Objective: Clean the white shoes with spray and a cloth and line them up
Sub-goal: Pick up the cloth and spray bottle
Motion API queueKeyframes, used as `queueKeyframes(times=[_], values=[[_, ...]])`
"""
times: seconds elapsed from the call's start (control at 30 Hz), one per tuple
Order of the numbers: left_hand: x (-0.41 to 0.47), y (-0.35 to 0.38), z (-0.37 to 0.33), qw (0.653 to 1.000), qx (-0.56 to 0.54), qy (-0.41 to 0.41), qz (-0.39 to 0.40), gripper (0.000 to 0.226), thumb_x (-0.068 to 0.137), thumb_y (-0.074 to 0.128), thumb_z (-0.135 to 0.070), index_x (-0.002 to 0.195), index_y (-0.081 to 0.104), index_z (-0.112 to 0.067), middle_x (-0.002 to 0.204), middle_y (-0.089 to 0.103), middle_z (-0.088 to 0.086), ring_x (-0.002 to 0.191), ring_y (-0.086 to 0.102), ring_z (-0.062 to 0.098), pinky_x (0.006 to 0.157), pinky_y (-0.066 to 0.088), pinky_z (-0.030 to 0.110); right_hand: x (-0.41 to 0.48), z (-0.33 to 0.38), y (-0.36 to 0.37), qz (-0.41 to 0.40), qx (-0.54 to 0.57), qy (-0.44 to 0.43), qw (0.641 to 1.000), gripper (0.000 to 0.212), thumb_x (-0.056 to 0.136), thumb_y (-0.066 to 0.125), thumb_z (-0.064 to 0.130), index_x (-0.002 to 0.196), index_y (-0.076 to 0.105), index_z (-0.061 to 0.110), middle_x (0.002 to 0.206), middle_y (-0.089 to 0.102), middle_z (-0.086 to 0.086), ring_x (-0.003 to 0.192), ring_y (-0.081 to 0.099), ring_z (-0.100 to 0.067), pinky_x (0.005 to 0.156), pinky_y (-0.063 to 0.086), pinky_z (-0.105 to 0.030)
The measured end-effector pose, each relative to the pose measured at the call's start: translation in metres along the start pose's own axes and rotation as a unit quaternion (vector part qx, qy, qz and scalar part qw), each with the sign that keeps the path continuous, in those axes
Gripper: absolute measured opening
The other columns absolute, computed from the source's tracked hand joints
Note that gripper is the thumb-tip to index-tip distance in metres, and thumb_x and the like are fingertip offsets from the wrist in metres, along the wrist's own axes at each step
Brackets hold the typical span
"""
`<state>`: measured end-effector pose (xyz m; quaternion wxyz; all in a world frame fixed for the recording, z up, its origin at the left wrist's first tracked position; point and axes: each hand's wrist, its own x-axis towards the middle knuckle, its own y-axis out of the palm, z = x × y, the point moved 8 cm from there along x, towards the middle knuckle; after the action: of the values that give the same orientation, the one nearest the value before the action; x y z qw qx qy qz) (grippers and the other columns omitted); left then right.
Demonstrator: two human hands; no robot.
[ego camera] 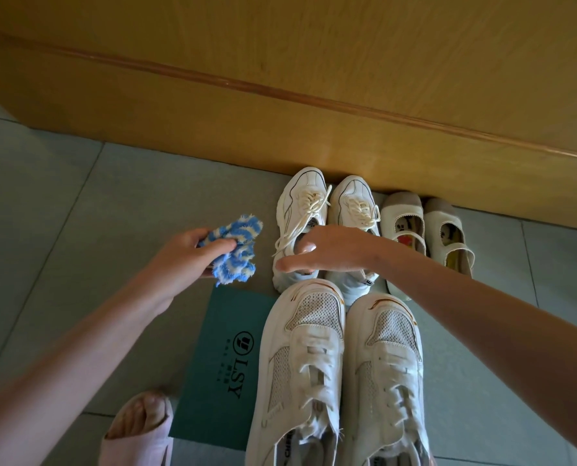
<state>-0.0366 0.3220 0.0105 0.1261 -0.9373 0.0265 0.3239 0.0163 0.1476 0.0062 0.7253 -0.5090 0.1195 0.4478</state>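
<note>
My left hand point(186, 255) grips a crumpled blue-and-white cloth point(238, 250) just above the floor, left of the shoes. My right hand point(327, 252) reaches across the heel end of a small pair of white lace-up sneakers point(302, 200), its fingers stretched out to the left over the left shoe's opening. I cannot tell whether the thumb hooks into the shoe. That pair stands side by side, toes against the wooden panel. A larger pair of white mesh sneakers point(309, 358) stands side by side right behind it, nearer to me. No spray bottle is in view.
A pair of beige strap flats point(403, 213) stands right of the small sneakers. A teal box lid marked LSY point(224, 361) lies on the grey tile floor point(61, 213), partly under the large left sneaker. My foot in a pink slipper point(142, 428) is beside it. A wooden panel point(314, 95) bounds the far side.
</note>
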Motion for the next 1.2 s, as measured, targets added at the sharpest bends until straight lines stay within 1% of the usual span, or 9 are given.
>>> queueKeyframes(times=[0.07,0.17,0.3,0.4,0.53,0.63,0.87,1.03,1.2], values=[[0.000,0.001,0.000,1.000,0.003,0.000,0.002,0.012,0.091,0.057,-0.029,0.100,0.061,-0.022,0.097,0.069,-0.001,0.088,0.067,0.011,0.077,0.052,0.023,-0.004,-0.006,-0.006,-0.017,0.007,0.017,1.000,0.055,0.084,0.046,0.067,0.068,0.060,0.016,0.068,0.058,0.005,0.066,0.052,-0.012,0.066,0.040,-0.029],[-0.001,0.002,0.000,1.000,0.004,0.000,-0.001,0.011,0.091,0.057,-0.029,0.099,0.061,-0.023,0.096,0.069,-0.001,0.088,0.066,0.011,0.078,0.053,0.024,-0.012,-0.022,-0.013,-0.048,0.037,0.049,0.997,0.056,0.085,0.048,0.060,0.078,0.066,0.007,0.076,0.060,-0.012,0.068,0.049,-0.015,0.063,0.035,-0.029],[0.000,0.003,-0.001,1.000,0.006,-0.004,-0.004,0.013,0.091,0.057,-0.028,0.101,0.061,-0.021,0.097,0.068,0.000,0.090,0.066,0.013,0.078,0.052,0.024,-0.029,-0.046,-0.012,-0.081,0.062,0.078,0.992,0.040,0.085,0.050,0.056,0.066,0.058,0.022,0.065,0.056,0.005,0.063,0.051,-0.011,0.063,0.037,-0.028],[0.001,0.004,-0.002,1.000,0.007,-0.005,-0.010,0.021,0.091,0.057,-0.028,0.108,0.061,-0.016,0.100,0.068,0.003,0.091,0.066,0.015,0.079,0.053,0.025,-0.037,-0.055,-0.008,-0.085,0.166,0.068,0.980,0.043,0.086,0.054,0.053,0.063,0.055,0.016,0.064,0.055,-0.002,0.058,0.050,-0.016,0.060,0.040,-0.028],[0.001,0.005,-0.001,1.000,0.007,-0.009,-0.011,0.022,0.091,0.057,-0.028,0.108,0.060,-0.014,0.099,0.067,0.003,0.090,0.065,0.015,0.078,0.052,0.024,-0.050,-0.059,-0.004,-0.099,0.234,0.052,0.966,0.070,0.068,0.048,0.073,0.089,0.065,0.008,0.090,0.067,-0.012,0.080,0.062,-0.028,0.071,0.049,-0.030],[0.001,0.007,0.000,1.000,0.002,-0.012,-0.010,0.020,0.090,0.058,-0.028,0.105,0.062,-0.015,0.099,0.069,0.002,0.089,0.067,0.014,0.077,0.052,0.024,-0.060,-0.068,-0.004,-0.135,0.225,0.046,0.964,0.071,0.065,0.050,0.079,0.086,0.066,0.014,0.093,0.067,-0.011,0.091,0.063,-0.029,0.087,0.049,-0.041],[0.001,0.011,-0.005,1.000,0.001,-0.005,-0.014,0.013,0.091,0.058,-0.026,0.098,0.062,-0.017,0.093,0.068,0.000,0.081,0.066,0.010,0.067,0.051,0.017,-0.067,-0.079,-0.006,-0.195,0.183,0.064,0.961,0.050,0.071,0.050,0.067,0.081,0.066,0.021,0.078,0.067,-0.003,0.061,0.056,-0.015,0.064,0.045,-0.034],[0.000,0.010,-0.005,1.000,-0.002,-0.003,-0.021,0.011,0.090,0.059,-0.027,0.096,0.063,-0.019,0.097,0.067,0.002,0.087,0.065,0.015,0.076,0.050,0.024,-0.072,-0.084,-0.007,-0.188,0.227,0.062,0.953,0.053,0.070,0.049,0.076,0.078,0.064,0.026,0.077,0.069,-0.003,0.063,0.058,-0.021,0.070,0.046,-0.033],[0.000,0.013,-0.006,1.000,-0.005,0.000,-0.013,0.014,0.089,0.058,-0.027,0.099,0.062,-0.018,0.097,0.067,0.003,0.087,0.064,0.015,0.074,0.048,0.023,-0.105,-0.105,-0.002,-0.198,0.285,0.083,0.934,0.043,0.068,0.049,0.071,0.066,0.061,0.029,0.067,0.058,0.013,0.067,0.054,-0.003,0.074,0.041,-0.025]])
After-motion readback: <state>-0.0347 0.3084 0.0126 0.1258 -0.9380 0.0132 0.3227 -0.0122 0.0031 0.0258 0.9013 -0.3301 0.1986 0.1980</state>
